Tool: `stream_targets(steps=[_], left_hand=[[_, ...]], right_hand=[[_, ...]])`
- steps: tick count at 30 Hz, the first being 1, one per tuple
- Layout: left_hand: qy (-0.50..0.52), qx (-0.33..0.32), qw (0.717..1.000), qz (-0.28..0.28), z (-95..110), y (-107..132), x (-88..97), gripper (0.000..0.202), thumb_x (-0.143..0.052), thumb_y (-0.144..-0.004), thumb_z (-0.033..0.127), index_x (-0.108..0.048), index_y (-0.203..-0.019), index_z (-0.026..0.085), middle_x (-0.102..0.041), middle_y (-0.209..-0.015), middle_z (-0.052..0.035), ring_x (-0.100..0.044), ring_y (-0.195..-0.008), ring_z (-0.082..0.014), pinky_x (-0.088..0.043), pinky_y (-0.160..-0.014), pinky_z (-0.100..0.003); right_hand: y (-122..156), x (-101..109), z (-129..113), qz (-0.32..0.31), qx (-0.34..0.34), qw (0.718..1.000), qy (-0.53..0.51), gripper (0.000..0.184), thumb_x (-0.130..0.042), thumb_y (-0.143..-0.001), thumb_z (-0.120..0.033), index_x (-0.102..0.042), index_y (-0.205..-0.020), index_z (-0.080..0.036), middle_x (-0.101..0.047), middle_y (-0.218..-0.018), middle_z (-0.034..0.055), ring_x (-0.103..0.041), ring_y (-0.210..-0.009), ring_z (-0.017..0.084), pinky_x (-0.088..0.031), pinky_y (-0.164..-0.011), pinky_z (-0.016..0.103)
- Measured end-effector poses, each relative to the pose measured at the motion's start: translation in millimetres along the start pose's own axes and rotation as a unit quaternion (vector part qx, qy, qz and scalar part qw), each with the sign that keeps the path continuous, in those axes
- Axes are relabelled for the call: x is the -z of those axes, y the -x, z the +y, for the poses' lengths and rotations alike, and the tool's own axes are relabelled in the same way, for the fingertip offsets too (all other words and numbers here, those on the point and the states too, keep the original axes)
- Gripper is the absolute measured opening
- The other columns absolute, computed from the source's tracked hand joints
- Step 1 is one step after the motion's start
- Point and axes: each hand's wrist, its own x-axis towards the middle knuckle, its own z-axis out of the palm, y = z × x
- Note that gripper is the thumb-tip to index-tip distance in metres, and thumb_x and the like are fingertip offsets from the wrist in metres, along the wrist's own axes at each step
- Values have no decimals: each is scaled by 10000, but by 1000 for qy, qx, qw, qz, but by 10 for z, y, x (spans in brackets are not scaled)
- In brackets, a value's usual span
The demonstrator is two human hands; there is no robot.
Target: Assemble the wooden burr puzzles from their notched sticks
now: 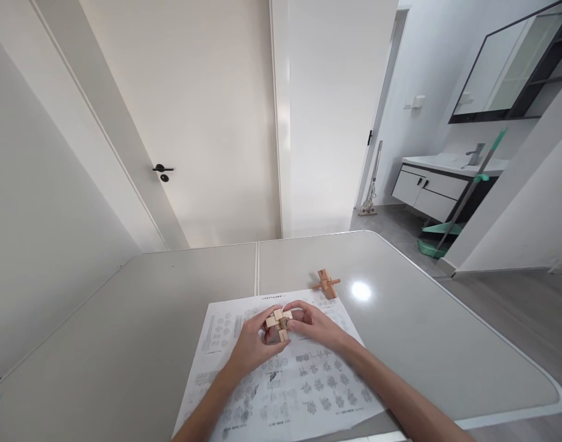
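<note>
Our left hand [253, 344] and right hand [315, 325] together grip a pale wooden interlocking block puzzle [279, 323] over a printed white instruction sheet [308, 387] on the grey tabletop [124, 344].

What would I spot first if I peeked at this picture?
The left hand and the right hand together hold a wooden puzzle over a printed sheet near the front of the grey table. A second wooden puzzle sits by the sheet's far edge, towards the right.
</note>
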Motion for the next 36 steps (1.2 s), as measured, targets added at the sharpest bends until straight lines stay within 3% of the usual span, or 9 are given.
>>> stream_targets(steps=[6, 10, 15, 20, 28, 36], left_hand=[[-20, -12, 1000, 17, 47, 2, -29, 534, -733, -809, 314, -626, -1328, 255, -507, -680, 49, -433, -589, -121, -434, -590, -244], [-35, -8, 998, 49, 8, -9, -27, 564, -762, -778, 318, -632, -1325, 268, -589, -763, 26, -468, -606, -120, -457, -599, -244], [-4, 16, 999, 40, -59, -4, -2, 623, -795, -764, 351, -612, -1354, 267, -623, -838, -4, -494, -632, -130, -481, -579, -248], [17, 21, 999, 26, -80, 2, 20, 648, -812, -751, 358, -611, -1360, 257, -649, -893, -23, -526, -658, -139, -497, -577, -251], [-87, -43, 994, 43, -57, 27, 22, 628, -790, -790, 337, -583, -1382, 303, -665, -1077, -50, -591, -814, -184, -523, -682, -282], [-169, -120, 976, 72, -106, 50, 6, 574, -712, -855, 262, -535, -1399, 303, -655, -1135, -69, -657, -905, -213, -558, -769, -307]], right_hand=[[-53, -51, 111, -15, 15, 999, -37, 466, -744, -874, -501, -542, -1203, -240, -752, -1059, 80, -712, -1008, 252, -504, -885, 402], [-55, -71, 58, -19, 32, 998, -43, 460, -707, -896, -535, -550, -1220, -249, -742, -1109, 91, -702, -1061, 259, -500, -926, 414], [-57, -90, 28, 1, 62, 998, 19, 422, -577, -962, -584, -584, -1234, -263, -738, -1092, 78, -684, -1046, 261, -500, -942, 425], [-102, -77, 160, 78, 92, 984, 129, 395, -530, -968, -615, -660, -1047, -251, -731, -998, 60, -658, -934, 263, -506, -857, 394], [-82, -94, 93, 66, 111, 982, 139, 394, -477, -1005, -575, -691, -1017, -246, -711, -1182, 84, -653, -1012, 277, -479, -888, 386], [-93, -84, 89, 73, 84, 979, 169, 442, -466, -1000, -587, -746, -1035, -246, -746, -1104, 74, -652, -946, 284, -472, -821, 376]])
